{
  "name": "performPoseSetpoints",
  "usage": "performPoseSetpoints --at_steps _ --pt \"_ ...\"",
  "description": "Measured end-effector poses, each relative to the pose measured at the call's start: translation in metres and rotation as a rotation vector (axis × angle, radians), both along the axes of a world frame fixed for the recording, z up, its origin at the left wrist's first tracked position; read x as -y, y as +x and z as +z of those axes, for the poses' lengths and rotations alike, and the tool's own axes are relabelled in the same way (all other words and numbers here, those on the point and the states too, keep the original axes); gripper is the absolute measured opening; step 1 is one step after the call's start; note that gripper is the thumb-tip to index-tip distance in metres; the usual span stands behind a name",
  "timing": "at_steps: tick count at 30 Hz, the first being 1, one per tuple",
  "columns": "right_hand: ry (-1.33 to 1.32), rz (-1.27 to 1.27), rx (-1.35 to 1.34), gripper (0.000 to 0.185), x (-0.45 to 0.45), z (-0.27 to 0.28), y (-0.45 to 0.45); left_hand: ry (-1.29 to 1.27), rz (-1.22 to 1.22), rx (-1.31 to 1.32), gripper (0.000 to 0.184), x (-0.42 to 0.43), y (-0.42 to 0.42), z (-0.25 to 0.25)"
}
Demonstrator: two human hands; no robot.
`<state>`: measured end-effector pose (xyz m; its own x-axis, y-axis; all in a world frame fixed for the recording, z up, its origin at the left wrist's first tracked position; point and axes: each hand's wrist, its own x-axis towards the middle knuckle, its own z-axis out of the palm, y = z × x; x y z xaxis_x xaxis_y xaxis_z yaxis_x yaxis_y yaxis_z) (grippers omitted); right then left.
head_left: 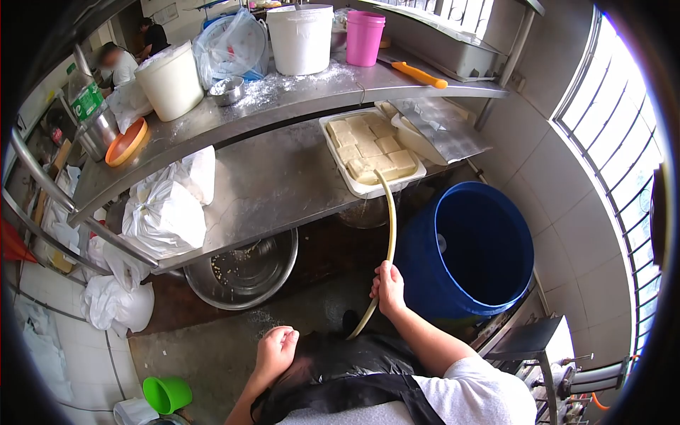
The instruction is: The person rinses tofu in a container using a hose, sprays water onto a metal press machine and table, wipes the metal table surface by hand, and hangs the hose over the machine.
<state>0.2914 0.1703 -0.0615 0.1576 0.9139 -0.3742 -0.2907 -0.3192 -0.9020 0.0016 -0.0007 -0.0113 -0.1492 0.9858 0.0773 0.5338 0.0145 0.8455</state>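
My right hand (388,287) is wrapped round a pale yellow hose (391,219). Its upper end reaches the front of a white tray (338,168) of tofu blocks (370,146) on the lower metal shelf. From my fist the hose runs down toward my black apron (340,358). Beside the apron, my left hand (278,350) is curled closed, with nothing visible in it. To the right of the hose stands a large blue barrel (464,297), its top uncovered.
White buckets (301,41), a pink bucket (365,39) and an orange-handled knife (419,74) are on the upper shelf (297,105). White bags (164,218) sit below. A metal basin (244,280) and a green bucket (168,394) stand low down. Two people are at the far left.
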Motion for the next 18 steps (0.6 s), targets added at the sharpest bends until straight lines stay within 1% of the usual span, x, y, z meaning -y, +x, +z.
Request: performPoseSetpoints --at_steps 2,6,12,17,18 --pt "0.004 0.004 0.019 0.040 0.002 0.000 0.002 -0.007 0.010 0.011 0.026 0.000 -0.001 0.000" --pt "0.023 -0.087 -0.042 0.040 -0.006 -0.002 0.014 -0.014 -0.013 -0.005 0.026 -0.002 -0.003 0.000" --pt "0.071 -0.226 -0.049 0.039 -0.026 0.003 0.026 -0.008 -0.019 -0.014 0.026 -0.006 0.000 0.007" --pt "0.054 -0.193 -0.085 0.039 -0.035 0.003 0.025 -0.021 -0.023 -0.018 0.026 -0.007 0.000 0.005" --pt "0.042 -0.169 -0.092 0.039 -0.037 0.005 0.023 -0.010 -0.028 -0.025 0.023 -0.007 -0.001 0.003"
